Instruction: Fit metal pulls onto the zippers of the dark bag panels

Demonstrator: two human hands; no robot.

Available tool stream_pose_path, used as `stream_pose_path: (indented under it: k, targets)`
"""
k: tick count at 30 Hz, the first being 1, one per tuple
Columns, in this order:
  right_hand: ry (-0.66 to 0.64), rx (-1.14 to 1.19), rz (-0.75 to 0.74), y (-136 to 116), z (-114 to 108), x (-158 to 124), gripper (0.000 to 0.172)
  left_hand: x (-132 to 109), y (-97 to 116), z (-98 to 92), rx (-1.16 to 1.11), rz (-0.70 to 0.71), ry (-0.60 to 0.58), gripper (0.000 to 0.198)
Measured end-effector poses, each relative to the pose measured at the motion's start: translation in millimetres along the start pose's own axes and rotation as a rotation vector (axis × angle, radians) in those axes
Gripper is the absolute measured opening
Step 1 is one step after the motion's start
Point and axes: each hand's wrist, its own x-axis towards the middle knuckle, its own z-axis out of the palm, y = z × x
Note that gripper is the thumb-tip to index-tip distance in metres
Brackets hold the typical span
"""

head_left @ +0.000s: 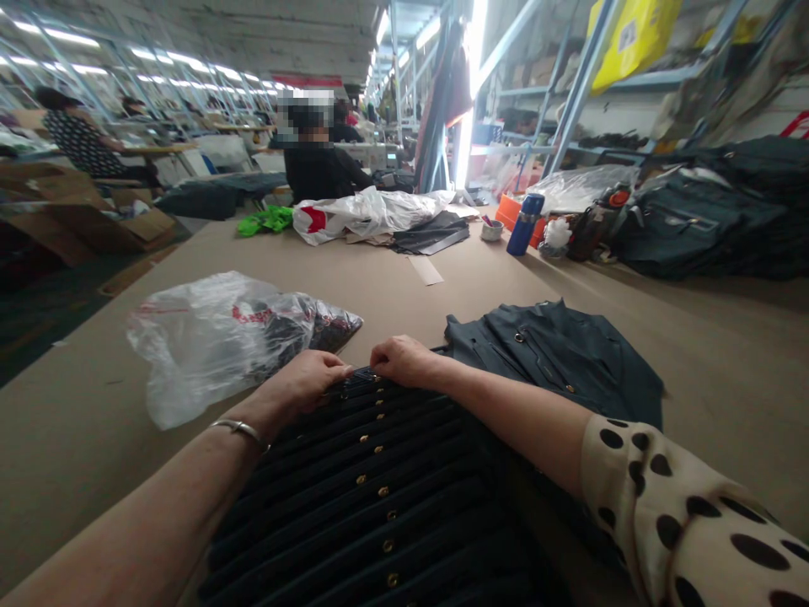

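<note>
In front of me lies a row of overlapping dark pieces [354,506], like long strips, with small gold-coloured metal fittings in a line down the middle. At the row's far end, my left hand [316,373] pinches the edge of the farthest dark strip. Close beside it on the right, my right hand [404,361] is closed on the same edge, fingers curled under. What lies inside the fingertips is partly hidden. To the right rests a pile of dark leather-like pieces [493,350] with zips and gold-coloured pulls.
A clear plastic bag [202,337] with dark contents lies left of my hands. Farther back on the brown table [366,278] are white plastic wrapping [379,211], a blue bottle [524,226], a small cup [491,230] and dark bags [676,219]. A person [322,169] sits beyond.
</note>
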Motion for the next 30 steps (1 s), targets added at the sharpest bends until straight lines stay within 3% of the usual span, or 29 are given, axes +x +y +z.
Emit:
stream_pose_path:
  k: [4,8,11,16,20,25,30]
  targets:
    - [-0.024,0.332,0.013,-15.2,10.6,-3.9,0.023,-10.9,3.6,2.0,-0.193,0.034,-0.034,0.031]
    - [-0.132,0.977,0.206,-25.7,19.9,-6.4,0.013,-14.9,3.8,7.6,-0.351,0.064,-0.058,0.033]
    - [-0.130,1.196,0.290,-27.6,18.3,-9.6,0.003,-17.3,3.9,8.6,-0.431,0.064,-0.060,0.033]
    - [-0.031,0.991,0.273,-19.5,9.8,-10.6,0.006,-21.1,2.1,3.1,-0.445,0.045,-0.046,0.032]
    - [-0.035,0.893,0.239,-9.9,7.5,-9.9,0.007,-22.8,-2.1,4.3,-0.335,0.012,-0.067,0.030]
    - [-0.043,0.287,0.074,-0.5,6.1,-13.6,0.020,-20.2,-3.4,15.7,-0.142,0.022,-0.052,0.019]
    - [-0.018,0.059,0.035,3.0,5.2,-18.5,0.021,-8.6,-3.5,25.2,0.039,0.078,-0.016,0.015]
